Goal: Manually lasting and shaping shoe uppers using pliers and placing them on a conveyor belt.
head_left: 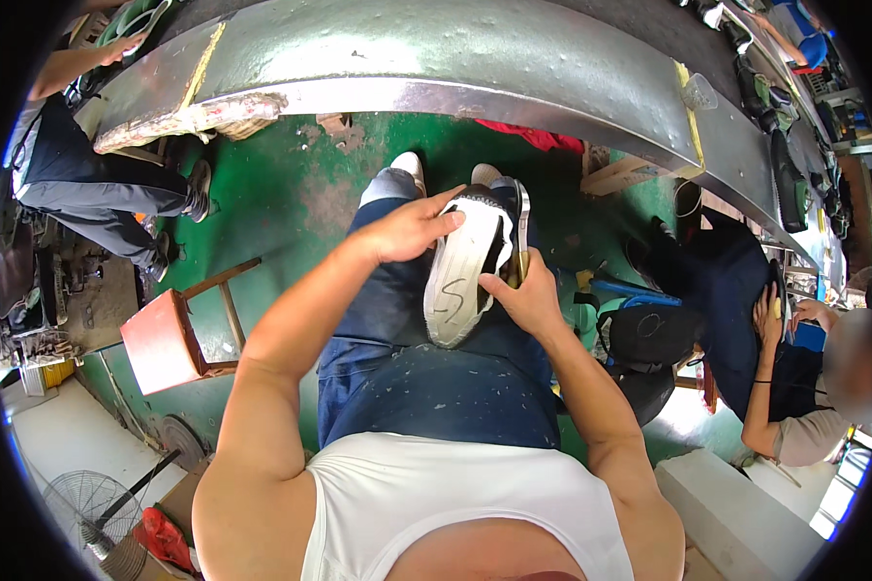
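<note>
The shoe lies sole-up across the person's lap, white sole facing the camera, toe end toward the knees. The left hand presses flat on its upper left edge, fingers spread over the sole, more a steadying press than a closed grip. The right hand closes round the shoe's right side, thumb on the sole, and seems to pinch a thin tool along that edge; what the tool is, I cannot tell. To work well here, I judge, keep the left palm bearing down so the shoe cannot rock on the thighs. The metal counter curves above, well apart.
</note>
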Demonstrator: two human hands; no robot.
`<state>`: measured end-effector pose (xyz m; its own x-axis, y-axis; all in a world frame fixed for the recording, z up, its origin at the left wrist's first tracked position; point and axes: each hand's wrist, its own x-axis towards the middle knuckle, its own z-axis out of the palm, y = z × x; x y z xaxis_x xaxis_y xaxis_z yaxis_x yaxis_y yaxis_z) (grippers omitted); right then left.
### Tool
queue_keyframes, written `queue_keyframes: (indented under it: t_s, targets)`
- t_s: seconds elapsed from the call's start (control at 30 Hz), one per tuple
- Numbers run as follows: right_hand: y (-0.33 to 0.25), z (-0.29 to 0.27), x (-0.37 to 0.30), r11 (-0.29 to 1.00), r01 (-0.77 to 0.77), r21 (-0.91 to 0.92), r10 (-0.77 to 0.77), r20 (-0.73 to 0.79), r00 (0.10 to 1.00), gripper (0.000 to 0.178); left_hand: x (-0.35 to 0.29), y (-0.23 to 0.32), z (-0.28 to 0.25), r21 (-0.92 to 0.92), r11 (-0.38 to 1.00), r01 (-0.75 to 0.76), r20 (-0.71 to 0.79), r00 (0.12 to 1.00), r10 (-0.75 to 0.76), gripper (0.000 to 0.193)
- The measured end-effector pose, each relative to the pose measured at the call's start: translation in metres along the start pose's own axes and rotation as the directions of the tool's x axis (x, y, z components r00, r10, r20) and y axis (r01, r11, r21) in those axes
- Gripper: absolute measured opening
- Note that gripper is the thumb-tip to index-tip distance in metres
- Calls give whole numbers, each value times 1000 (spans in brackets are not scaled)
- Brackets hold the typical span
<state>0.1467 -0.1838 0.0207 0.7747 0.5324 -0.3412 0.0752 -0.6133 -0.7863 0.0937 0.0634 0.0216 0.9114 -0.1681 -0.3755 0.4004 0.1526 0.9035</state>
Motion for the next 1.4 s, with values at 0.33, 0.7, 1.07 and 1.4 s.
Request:
queue_keyframes:
  t_s: [0.33, 0.7, 1.07, 1.4]
  targets:
    - [12, 3, -3, 994, -100, -50, 102, 45, 994, 52, 10, -18, 34, -155, 969, 192, -107, 972, -209, 72]
    - [33, -40, -24, 993, -96, -61, 101, 85, 991, 34, -33, -63, 45, -101, 991, 92, 16, 996, -90, 99]
    - [-10, -64, -32, 650, 576, -495, -405, 416, 814, 54, -45, -86, 71, 36, 999, -4, -90, 996, 8, 104]
    - [-67, -61, -1, 641, 540, -545, 93, 754, 650, 25, -41, -64, 74, -738, 672, 54, 25, 998, -53, 78]
